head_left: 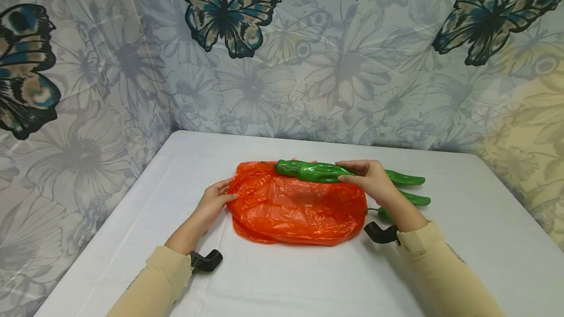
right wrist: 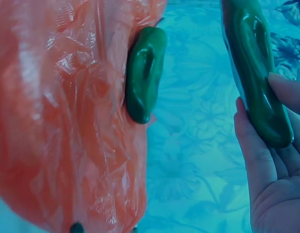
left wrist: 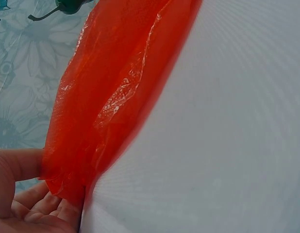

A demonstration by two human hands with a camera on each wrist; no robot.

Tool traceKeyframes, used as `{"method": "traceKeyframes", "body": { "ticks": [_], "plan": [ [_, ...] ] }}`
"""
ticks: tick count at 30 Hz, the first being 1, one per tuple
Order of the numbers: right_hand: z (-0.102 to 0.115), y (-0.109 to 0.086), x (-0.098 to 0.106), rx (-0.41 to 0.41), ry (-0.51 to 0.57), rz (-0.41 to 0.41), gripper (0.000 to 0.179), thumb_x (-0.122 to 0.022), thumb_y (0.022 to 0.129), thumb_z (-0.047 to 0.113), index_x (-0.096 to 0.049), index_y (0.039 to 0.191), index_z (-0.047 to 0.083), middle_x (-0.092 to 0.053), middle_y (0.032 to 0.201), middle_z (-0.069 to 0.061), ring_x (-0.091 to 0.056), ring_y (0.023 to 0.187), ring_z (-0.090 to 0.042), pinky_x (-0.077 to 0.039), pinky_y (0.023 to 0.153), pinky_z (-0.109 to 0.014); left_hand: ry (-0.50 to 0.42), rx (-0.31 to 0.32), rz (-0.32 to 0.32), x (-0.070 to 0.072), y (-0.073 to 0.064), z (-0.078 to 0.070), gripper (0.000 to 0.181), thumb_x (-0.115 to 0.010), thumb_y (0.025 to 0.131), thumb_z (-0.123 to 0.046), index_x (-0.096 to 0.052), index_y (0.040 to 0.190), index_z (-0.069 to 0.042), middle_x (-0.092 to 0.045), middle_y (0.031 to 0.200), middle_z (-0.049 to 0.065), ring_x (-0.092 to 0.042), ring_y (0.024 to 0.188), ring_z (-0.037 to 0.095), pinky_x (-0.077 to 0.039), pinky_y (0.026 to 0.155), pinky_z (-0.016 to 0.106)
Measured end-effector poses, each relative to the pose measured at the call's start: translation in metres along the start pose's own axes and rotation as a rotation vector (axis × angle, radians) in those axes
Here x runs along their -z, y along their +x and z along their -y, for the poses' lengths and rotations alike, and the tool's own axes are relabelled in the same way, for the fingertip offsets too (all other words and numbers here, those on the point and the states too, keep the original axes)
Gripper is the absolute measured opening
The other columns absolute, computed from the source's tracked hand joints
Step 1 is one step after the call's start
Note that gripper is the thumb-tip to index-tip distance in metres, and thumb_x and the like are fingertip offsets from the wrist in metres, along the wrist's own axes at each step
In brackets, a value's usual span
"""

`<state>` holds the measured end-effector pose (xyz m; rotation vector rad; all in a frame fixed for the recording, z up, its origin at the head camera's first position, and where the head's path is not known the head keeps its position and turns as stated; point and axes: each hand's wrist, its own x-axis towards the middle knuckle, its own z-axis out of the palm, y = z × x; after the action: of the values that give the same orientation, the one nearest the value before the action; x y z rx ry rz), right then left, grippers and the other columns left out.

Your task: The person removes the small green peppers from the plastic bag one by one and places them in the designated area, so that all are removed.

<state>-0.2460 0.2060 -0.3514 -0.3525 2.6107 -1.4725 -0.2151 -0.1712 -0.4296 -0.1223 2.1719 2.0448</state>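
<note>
An orange-red plastic bag (head_left: 295, 209) lies crumpled across the middle of the table. At its left end my left hand (head_left: 213, 204) pinches the edge, the thumb on one side and the fingers (left wrist: 36, 199) on the other. My right hand (head_left: 372, 180) grips one end of a long green pepper (head_left: 323, 172) between thumb and fingers, over the bag's far edge. Another green pepper (right wrist: 146, 75) rests on the bag along that far side; in the head view the held pepper partly covers it.
Right of the bag lie more green peppers, one farther back (head_left: 405, 178), one in the middle (head_left: 416, 199) and one nearer (head_left: 385, 215), partly behind my right forearm. White cloth covers the table (head_left: 264, 278). A butterfly-patterned curtain (head_left: 273, 87) hangs behind it.
</note>
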Motion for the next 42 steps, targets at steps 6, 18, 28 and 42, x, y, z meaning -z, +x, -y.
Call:
{"method": "traceKeyframes", "body": {
  "ticks": [6, 18, 28, 42],
  "plan": [
    [0.001, -0.011, 0.007, -0.023, -0.008, -0.015, 0.047, -0.068, 0.084, 0.025, -0.059, 0.126, 0.006, -0.058, 0.129, -0.011, -0.054, 0.115, -0.015, -0.050, 0.083, -0.019, 0.003, -0.001, 0.000, -0.001, 0.000, 0.000, 0.055, -0.051, 0.090, -0.001, -0.032, 0.142, 0.002, -0.037, 0.145, 0.022, -0.039, 0.132, 0.031, -0.044, 0.080, 0.009],
    [-0.008, -0.035, 0.021, -0.051, 0.077, -0.041, 0.059, -0.071, 0.081, 0.029, -0.053, 0.130, 0.001, -0.064, 0.110, 0.018, -0.055, 0.094, 0.013, -0.049, 0.077, -0.015, 0.008, 0.006, -0.007, -0.001, 0.000, -0.001, 0.055, -0.052, 0.090, -0.001, -0.033, 0.142, 0.002, -0.037, 0.145, 0.022, -0.038, 0.132, 0.031, -0.044, 0.081, 0.010],
    [-0.017, -0.057, 0.031, -0.069, 0.030, -0.080, 0.056, -0.072, 0.080, 0.031, -0.057, 0.129, 0.008, -0.059, 0.122, 0.014, -0.049, 0.108, 0.012, -0.046, 0.081, -0.010, 0.020, 0.012, -0.007, -0.002, 0.002, 0.003, 0.055, -0.053, 0.090, -0.001, -0.034, 0.141, 0.001, -0.038, 0.145, 0.020, -0.039, 0.132, 0.030, -0.046, 0.082, 0.012],
    [-0.034, -0.091, 0.047, -0.005, 0.000, -0.108, 0.047, -0.070, 0.083, 0.020, -0.059, 0.125, 0.003, -0.056, 0.105, 0.035, -0.052, 0.099, 0.018, -0.048, 0.076, -0.011, 0.018, 0.015, 0.000, 0.000, 0.000, 0.000, 0.056, -0.052, 0.090, -0.002, -0.032, 0.143, 0.001, -0.036, 0.146, 0.021, -0.038, 0.132, 0.030, -0.045, 0.083, 0.012]
  ]
}}
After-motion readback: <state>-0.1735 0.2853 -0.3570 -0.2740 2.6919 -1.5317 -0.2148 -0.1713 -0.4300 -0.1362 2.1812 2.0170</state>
